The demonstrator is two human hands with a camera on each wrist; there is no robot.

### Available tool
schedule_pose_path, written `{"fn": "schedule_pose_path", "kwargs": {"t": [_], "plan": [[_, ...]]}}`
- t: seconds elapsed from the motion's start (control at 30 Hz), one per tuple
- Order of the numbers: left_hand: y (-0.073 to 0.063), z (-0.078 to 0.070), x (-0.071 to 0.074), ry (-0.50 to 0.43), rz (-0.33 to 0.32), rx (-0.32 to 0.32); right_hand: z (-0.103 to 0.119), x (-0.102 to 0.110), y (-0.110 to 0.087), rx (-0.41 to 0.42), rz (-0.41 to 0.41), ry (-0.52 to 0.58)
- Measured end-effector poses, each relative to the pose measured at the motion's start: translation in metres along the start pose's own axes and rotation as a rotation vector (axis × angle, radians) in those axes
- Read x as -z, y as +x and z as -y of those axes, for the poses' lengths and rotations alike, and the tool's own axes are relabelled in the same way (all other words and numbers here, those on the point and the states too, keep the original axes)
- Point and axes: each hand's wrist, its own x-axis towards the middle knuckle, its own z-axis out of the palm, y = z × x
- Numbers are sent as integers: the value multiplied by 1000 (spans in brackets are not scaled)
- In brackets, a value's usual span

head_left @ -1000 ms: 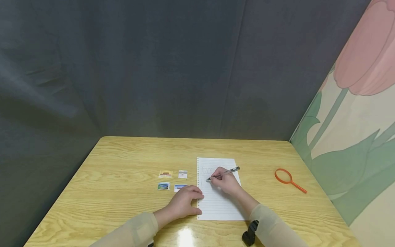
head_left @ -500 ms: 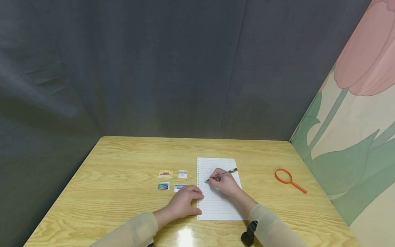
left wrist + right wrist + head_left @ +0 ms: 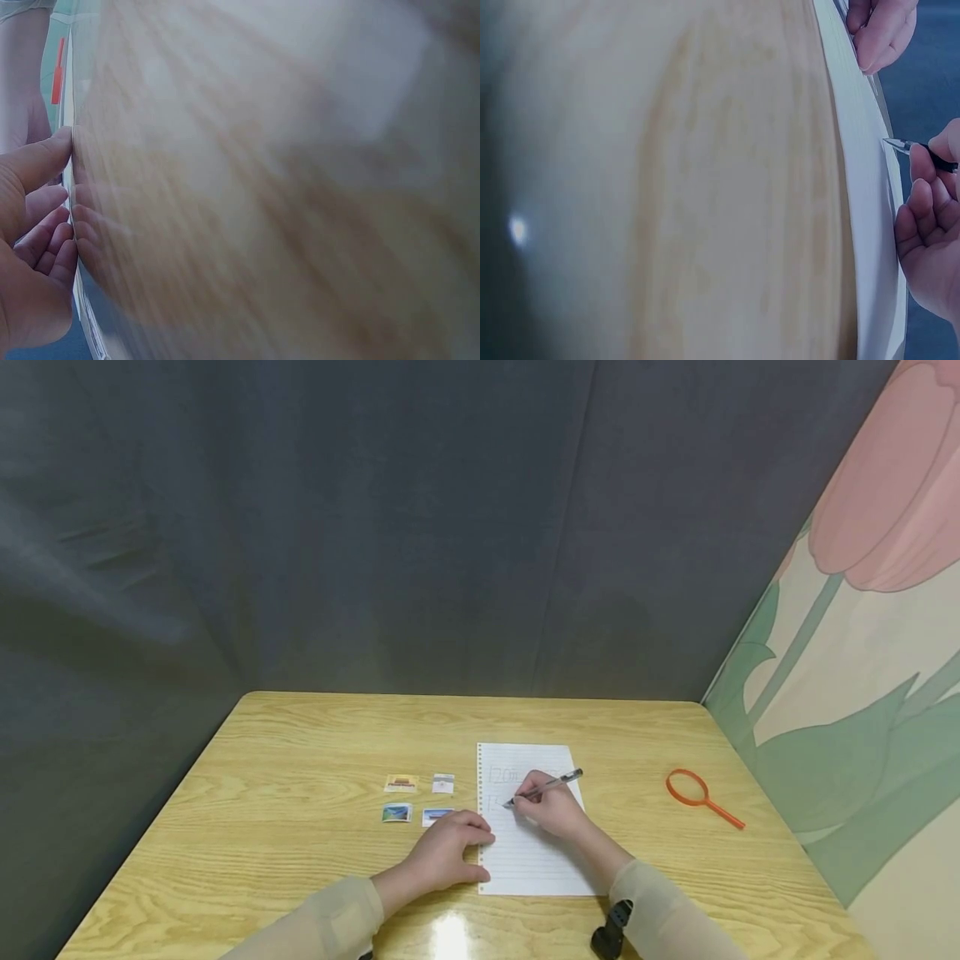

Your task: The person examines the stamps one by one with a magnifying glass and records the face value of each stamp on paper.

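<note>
A lined sheet of paper [image 3: 536,868] with holes down its left edge lies on the table, bearing two rows of faint handwriting near its top. My right hand [image 3: 553,810] pinches a clear-barrelled pen [image 3: 561,780], its tip down at the second row; the right wrist view also shows the pen [image 3: 900,145] with its tip at the paper [image 3: 866,172]. My left hand [image 3: 448,852] rests at the sheet's left edge, fingers and thumb spread and touching it. In the left wrist view the left hand [image 3: 34,247] lies with its fingertips on the surface.
Several small picture stamps lie left of the paper: a yellow one [image 3: 402,783], a pale one [image 3: 443,783], a green-blue one [image 3: 397,812] and a blue one [image 3: 435,816] partly behind my left hand. An orange magnifying glass [image 3: 705,797] lies at the right of the wooden table [image 3: 300,752].
The pen tip has shifted slightly along the second row, and a further mark shows there. My left hand stays in place at the sheet's edge.
</note>
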Motion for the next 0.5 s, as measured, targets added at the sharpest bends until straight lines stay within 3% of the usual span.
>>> {"fn": "schedule_pose_path", "kwargs": {"t": [0.3,0.5], "plan": [[0,-1,1,-12,2,7,-3,1,-3,56,45,18],[0,-1,1,-11,3,6,-3,-1,-1,29,22,19]]}}
